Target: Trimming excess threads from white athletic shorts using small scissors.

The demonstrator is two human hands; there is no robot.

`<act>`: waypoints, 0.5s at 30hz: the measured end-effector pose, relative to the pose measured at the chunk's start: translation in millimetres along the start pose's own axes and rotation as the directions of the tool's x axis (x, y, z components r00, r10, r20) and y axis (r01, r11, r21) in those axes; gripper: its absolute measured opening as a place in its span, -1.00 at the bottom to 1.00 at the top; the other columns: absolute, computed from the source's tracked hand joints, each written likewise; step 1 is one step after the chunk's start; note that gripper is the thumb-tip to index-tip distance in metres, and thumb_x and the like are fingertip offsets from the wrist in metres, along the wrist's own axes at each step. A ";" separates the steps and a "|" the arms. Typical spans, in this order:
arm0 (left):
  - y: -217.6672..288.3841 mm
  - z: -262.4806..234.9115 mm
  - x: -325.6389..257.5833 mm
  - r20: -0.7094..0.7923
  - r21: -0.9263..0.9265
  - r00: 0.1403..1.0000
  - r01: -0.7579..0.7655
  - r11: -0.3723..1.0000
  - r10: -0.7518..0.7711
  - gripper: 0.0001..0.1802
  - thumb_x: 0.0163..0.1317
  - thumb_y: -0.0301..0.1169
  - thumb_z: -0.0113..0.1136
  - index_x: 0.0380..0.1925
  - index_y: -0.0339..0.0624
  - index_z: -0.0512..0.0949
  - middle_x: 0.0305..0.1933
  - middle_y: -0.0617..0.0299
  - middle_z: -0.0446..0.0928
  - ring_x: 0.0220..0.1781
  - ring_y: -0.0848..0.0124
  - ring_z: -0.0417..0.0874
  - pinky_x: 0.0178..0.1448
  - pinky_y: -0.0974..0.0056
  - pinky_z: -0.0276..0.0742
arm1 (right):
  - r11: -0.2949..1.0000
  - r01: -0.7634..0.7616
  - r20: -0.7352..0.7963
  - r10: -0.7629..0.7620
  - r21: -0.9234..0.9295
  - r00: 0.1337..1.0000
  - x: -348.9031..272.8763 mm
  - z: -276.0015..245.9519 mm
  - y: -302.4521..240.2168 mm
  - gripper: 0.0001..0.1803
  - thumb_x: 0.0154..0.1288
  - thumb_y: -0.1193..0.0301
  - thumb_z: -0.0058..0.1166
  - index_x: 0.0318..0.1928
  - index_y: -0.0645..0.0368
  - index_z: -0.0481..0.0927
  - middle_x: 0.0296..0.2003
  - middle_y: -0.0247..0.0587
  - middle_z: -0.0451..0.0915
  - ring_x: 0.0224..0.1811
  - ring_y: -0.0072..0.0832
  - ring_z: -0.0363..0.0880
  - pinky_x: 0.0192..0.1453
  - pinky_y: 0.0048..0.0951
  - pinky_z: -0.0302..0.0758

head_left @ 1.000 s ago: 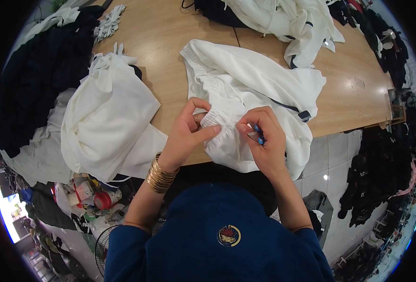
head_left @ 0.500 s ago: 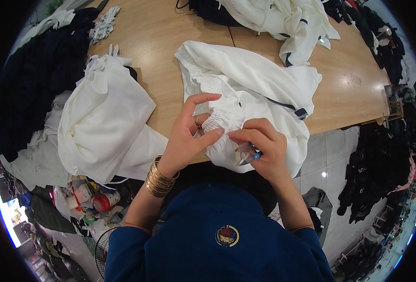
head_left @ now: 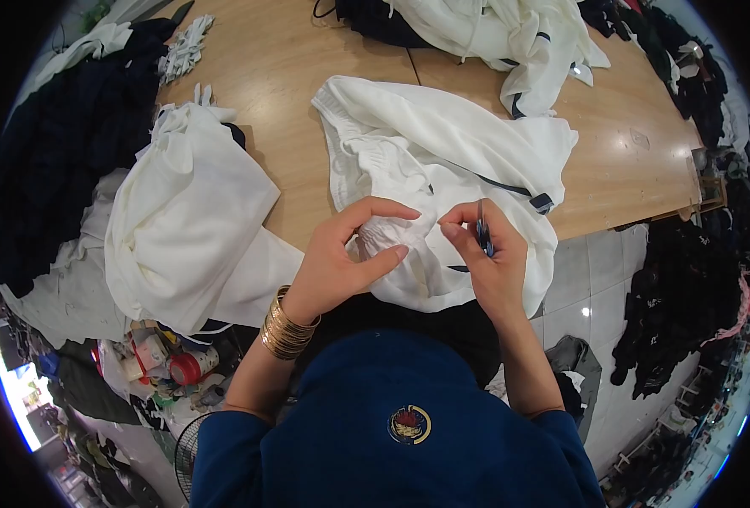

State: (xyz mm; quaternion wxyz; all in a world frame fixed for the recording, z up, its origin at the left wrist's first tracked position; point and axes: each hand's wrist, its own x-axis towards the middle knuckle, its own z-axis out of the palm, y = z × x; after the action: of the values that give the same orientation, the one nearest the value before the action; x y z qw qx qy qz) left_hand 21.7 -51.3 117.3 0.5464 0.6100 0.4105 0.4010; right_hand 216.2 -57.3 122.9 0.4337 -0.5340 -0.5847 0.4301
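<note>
A white garment (head_left: pixel 485 152) with an elastic waistband and dark trim lies on the wooden table before me. My left hand (head_left: pixel 345 250) is at its gathered elastic part, forefinger and thumb spread apart with cloth showing between them; its other fingers are mostly hidden. Just to the right, my right hand (head_left: pixel 493 258) is closed around small thread snips (head_left: pixel 483 237), a dark, slim tool that points up between the fingers. Thumb and forefinger of that hand come close together above the cloth; whether they pinch a thread is too small to tell.
Another white garment (head_left: pixel 188 220) lies to the left, beside dark cloth (head_left: pixel 78 144). White scraps (head_left: pixel 187 51) lie at the far left of the table (head_left: pixel 282 93). More white clothing (head_left: pixel 476 34) is at the back. A red-lidded container (head_left: pixel 190 367) stands low on the left.
My right hand has drawn slightly up and away from the cloth, with the snips turned upright. My left thumb and forefinger have shifted down and right, and the gathered cloth has sunk lower.
</note>
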 end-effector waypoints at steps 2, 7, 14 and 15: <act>0.6 0.3 -0.2 -0.003 0.000 1.000 0.025 1.000 -0.025 -0.66 0.04 -0.49 0.18 -0.11 -0.19 0.52 -0.12 0.23 0.55 -0.07 0.47 0.52 0.05 0.39 0.38 | 0.999 0.042 0.034 -0.042 0.011 0.999 -2.8 -2.1 0.9 -0.84 0.10 0.58 0.17 -0.26 0.20 0.57 -0.42 -0.35 0.50 -0.41 -0.65 0.40 -0.34 -0.68 0.31; 4.2 0.0 -1.5 0.007 0.012 0.999 0.051 0.999 -0.051 -0.66 0.03 -0.52 0.20 -0.12 -0.23 0.53 -0.12 0.23 0.55 -0.07 0.49 0.51 0.06 0.40 0.37 | 0.979 0.204 0.097 -0.201 -0.015 0.975 -7.9 6.6 2.9 -0.74 -0.01 0.62 0.23 -0.24 0.15 0.59 -0.40 -0.32 0.52 -0.41 -0.59 0.49 -0.47 -0.59 0.37; 8.6 1.3 -1.7 0.009 0.233 1.000 0.002 0.972 -0.004 -0.79 0.01 -0.49 0.25 -0.29 -0.25 0.60 -0.29 0.20 0.61 -0.24 0.44 0.58 -0.12 0.40 0.44 | 0.927 0.324 0.074 -0.315 -0.191 0.946 -4.9 12.2 6.0 -0.84 0.01 0.64 0.20 -0.36 0.17 0.56 -0.46 -0.30 0.53 -0.48 -0.54 0.46 -0.51 -0.60 0.29; 8.7 1.0 -2.3 0.010 0.234 1.000 0.000 0.972 -0.002 -0.79 0.01 -0.49 0.25 -0.29 -0.25 0.60 -0.29 0.20 0.61 -0.24 0.44 0.58 -0.12 0.40 0.44 | 0.902 0.374 0.105 -0.359 -0.217 0.927 -3.6 12.3 6.8 -0.77 -0.06 0.66 0.16 -0.33 0.15 0.54 -0.44 -0.29 0.51 -0.48 -0.43 0.50 -0.49 -0.53 0.37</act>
State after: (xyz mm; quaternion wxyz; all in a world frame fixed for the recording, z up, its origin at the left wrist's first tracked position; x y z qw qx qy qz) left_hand 22.4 -54.4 125.8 0.4731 0.6719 0.4525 0.3464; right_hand 206.2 -61.0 113.1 0.4227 -0.4480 -0.7341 0.2858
